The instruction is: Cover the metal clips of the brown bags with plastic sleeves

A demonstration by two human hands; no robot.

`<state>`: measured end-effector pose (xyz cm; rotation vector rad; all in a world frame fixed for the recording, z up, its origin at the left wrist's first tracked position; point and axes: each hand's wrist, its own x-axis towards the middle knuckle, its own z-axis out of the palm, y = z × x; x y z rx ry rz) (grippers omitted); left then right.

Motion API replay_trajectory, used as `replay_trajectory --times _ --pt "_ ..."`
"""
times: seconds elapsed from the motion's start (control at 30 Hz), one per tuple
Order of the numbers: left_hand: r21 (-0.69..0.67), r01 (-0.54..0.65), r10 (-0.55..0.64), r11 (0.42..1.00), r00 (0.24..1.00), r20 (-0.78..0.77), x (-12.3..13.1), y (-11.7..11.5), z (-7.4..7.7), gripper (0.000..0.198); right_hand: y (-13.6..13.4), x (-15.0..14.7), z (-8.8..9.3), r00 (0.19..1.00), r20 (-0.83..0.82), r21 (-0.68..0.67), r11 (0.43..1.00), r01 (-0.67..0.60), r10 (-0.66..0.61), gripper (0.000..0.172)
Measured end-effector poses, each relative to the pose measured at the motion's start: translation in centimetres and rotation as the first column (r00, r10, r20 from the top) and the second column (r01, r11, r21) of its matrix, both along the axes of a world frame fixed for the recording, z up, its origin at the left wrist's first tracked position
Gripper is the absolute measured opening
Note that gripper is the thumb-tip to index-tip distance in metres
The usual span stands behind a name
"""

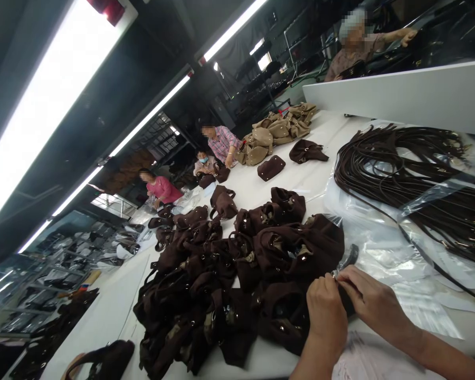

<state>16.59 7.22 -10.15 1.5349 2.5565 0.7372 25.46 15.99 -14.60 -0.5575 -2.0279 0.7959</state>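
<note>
My left hand [326,307] and my right hand [374,296] meet at the table's near edge, fingers pinched together. Between their fingertips is the lower end of a dark strap [353,255] with clear plastic wrapped round it. A small shiny bit shows at the pinch, too small to name. Under my right hand is a dark brown piece [346,302], mostly covered by the fingers. Just left of my hands lies a dark brown fabric handbag [283,311], its mouth gaping, at the edge of a large heap of similar bags [198,264].
Long brown straps [364,174] with metal clasps lie bundled on clear plastic sleeves [383,258] at right. Tan bags [259,142] are piled farther back on the white table [98,311]. Several co-workers are beyond, one in a pink top [164,188]. A white panel [399,95] stands at the back right.
</note>
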Motion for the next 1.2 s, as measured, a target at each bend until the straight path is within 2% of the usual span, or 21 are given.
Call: replay_trajectory --times 0.03,0.1,0.13,0.2,0.27,0.3,0.33,0.4,0.47,0.53,0.57,0.63,0.7,0.77,0.83,0.9,0.93,1.0,1.07,1.13,1.2 --pt "0.024 -0.001 0.000 1.000 0.998 0.057 0.0 0.1 0.0 0.030 -0.1 0.0 -0.2 1.000 -0.008 -0.009 1.000 0.008 -0.008 0.015" --pt "0.103 -0.071 0.027 0.992 0.924 0.381 0.0 0.3 0.0 0.023 -0.2 0.1 -0.7 1.000 -0.019 -0.063 0.998 0.024 -0.025 0.017" --pt "0.134 -0.142 0.034 0.981 0.801 0.598 0.1 0.5 0.0 0.021 0.0 0.1 -0.9 0.999 -0.021 -0.106 0.994 0.036 -0.038 0.018" --pt "0.161 -0.296 -0.020 0.942 0.426 0.904 0.1 1.0 -0.1 0.021 0.3 0.0 -1.1 0.998 -0.014 -0.223 0.973 0.056 -0.061 0.021" --pt "0.179 -0.389 -0.142 0.904 0.122 0.982 0.1 1.3 -0.3 0.024 0.6 -0.1 -1.2 0.999 0.005 -0.371 0.928 0.045 -0.046 0.024" --pt "0.199 -0.411 -0.195 0.890 0.052 0.979 0.0 1.4 -0.4 0.027 0.6 -0.1 -1.1 1.000 0.014 -0.453 0.891 0.025 -0.021 0.026" --pt "0.215 -0.416 -0.222 0.884 0.032 0.975 -0.1 1.4 -0.5 0.028 0.7 -0.1 -1.0 1.000 0.019 -0.525 0.851 0.000 0.011 0.028" --pt "0.217 -0.362 -0.186 0.907 0.120 0.975 -0.3 1.3 -0.5 0.027 0.5 -0.1 -0.8 0.998 0.025 -0.602 0.798 -0.030 0.056 0.030" --pt "0.210 -0.232 -0.099 0.950 0.414 0.905 -0.6 1.0 -0.2 0.023 0.3 0.0 -0.5 0.998 0.030 -0.577 0.816 -0.030 0.057 0.028" --pt "0.156 -0.076 -0.045 0.985 0.756 0.653 -0.6 0.7 0.2 0.022 0.1 0.2 -0.3 0.999 0.018 -0.494 0.869 -0.021 0.035 0.025" --pt "0.111 -0.015 -0.040 0.994 0.877 0.479 -0.5 0.6 0.4 0.021 0.1 0.2 -0.2 1.000 0.006 -0.451 0.892 -0.019 0.024 0.024" --pt "-0.007 0.041 -0.039 0.999 0.986 0.165 -0.1 0.5 0.6 0.022 0.0 0.3 -0.2 1.000 -0.009 -0.379 0.925 -0.016 0.013 0.021" --pt "-0.114 0.025 -0.026 0.993 1.000 -0.006 0.3 0.6 0.5 0.027 0.0 0.3 -0.3 1.000 -0.001 -0.316 0.949 -0.006 0.007 0.019" --pt "-0.165 0.007 -0.017 0.986 0.998 -0.059 0.6 0.9 0.3 0.031 -0.1 0.3 -0.4 1.000 0.018 -0.247 0.969 0.000 0.004 0.018" --pt "-0.146 0.006 -0.004 0.989 1.000 0.009 0.4 1.1 0.1 0.029 -0.3 0.4 -0.5 0.999 0.034 -0.180 0.984 0.001 0.006 0.017" --pt "-0.047 -0.023 0.033 0.999 0.975 0.221 -0.1 1.3 0.2 0.026 -0.3 0.5 -0.3 0.999 0.045 -0.147 0.989 -0.011 0.018 0.017" --pt "0.014 -0.057 0.048 0.998 0.925 0.377 -0.4 1.3 0.3 0.024 -0.2 0.5 -0.2 0.999 0.047 -0.151 0.988 -0.016 0.024 0.018" --pt "0.109 -0.140 0.029 0.984 0.733 0.679 -0.8 1.3 0.5 0.024 0.2 0.4 0.2 0.999 0.043 -0.190 0.982 -0.017 0.026 0.019" --pt "0.141 -0.187 -0.018 0.972 0.543 0.839 -1.0 1.2 0.7 0.029 0.8 0.3 0.7 1.000 0.029 -0.240 0.971 -0.006 0.013 0.019" --pt "0.143 -0.191 -0.037 0.971 0.471 0.882 -0.9 0.9 1.0 0.025 1.3 0.1 1.2 1.000 0.007 -0.260 0.966 0.006 -0.004 0.019" --pt "0.141 -0.202 -0.026 0.969 0.486 0.874 -0.7 0.7 1.2 0.021 1.4 -0.1 1.5 1.000 -0.009 -0.247 0.969 -0.005 0.003 0.018"
